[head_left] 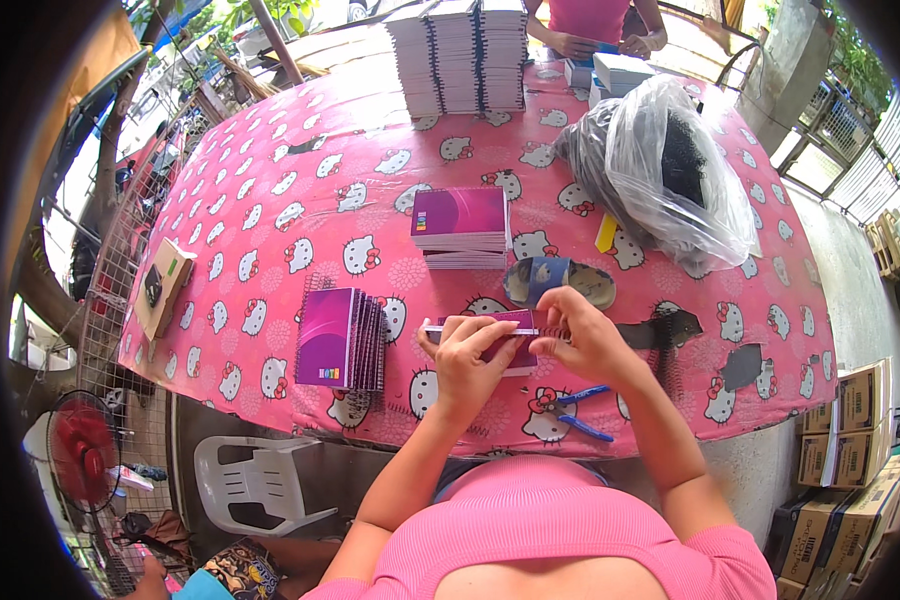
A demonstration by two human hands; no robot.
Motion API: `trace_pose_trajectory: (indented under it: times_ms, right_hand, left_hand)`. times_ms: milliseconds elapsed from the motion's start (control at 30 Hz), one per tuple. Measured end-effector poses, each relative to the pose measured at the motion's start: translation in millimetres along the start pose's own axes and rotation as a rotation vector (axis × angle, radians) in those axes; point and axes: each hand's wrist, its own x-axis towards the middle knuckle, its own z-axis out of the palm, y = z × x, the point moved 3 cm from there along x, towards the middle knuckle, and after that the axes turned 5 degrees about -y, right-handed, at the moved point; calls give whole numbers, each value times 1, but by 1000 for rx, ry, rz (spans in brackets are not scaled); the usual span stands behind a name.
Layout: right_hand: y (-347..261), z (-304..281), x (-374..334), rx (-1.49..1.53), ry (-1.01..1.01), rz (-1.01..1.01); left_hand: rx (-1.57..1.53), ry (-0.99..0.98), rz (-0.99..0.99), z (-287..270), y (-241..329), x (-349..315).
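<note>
My left hand (pixel 470 360) is closed on a small purple notebook (pixel 511 320), gripping it edge-up over the table. At the notebook's right end my right hand (pixel 585 340) pinches with thumb and forefinger; a dark spiral coil seems to run there, partly hidden by the fingers. More purple notebook shows beneath my hands. Blue-handled pliers (pixel 582 412) lie to the right, close to the table's front edge. A stack of coil-bound purple notebooks (pixel 328 338) leans at the left, and another purple stack (pixel 460 215) stands beyond my hands.
A blue and beige slipper-shaped thing (pixel 545 275) lies just beyond my hands. A clear plastic bag (pixel 630 150) holds black coils. Tall notebook stacks (pixel 450 60) stand at the far edge, near another person's hands (pixel 575 45). A cardboard piece (pixel 165 290) lies far left.
</note>
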Motion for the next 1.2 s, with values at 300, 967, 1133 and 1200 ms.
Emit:
trace_pose_trajectory:
  times_ms: [300,967,1133,1200]
  right_hand:
    - [-10,16,-6,-252,-40,28]
    - [10,9,7,-181,76,62]
    - [99,-32,15,-609,72,135]
    - [125,-25,16,-685,63,75]
  left_hand:
    - [2,-20,-27,-3,2,-1]
    - [19,-33,40,-6,-1,-6]
    - [28,-54,51,-1,1,1]
    - [28,-61,34,1,2,4]
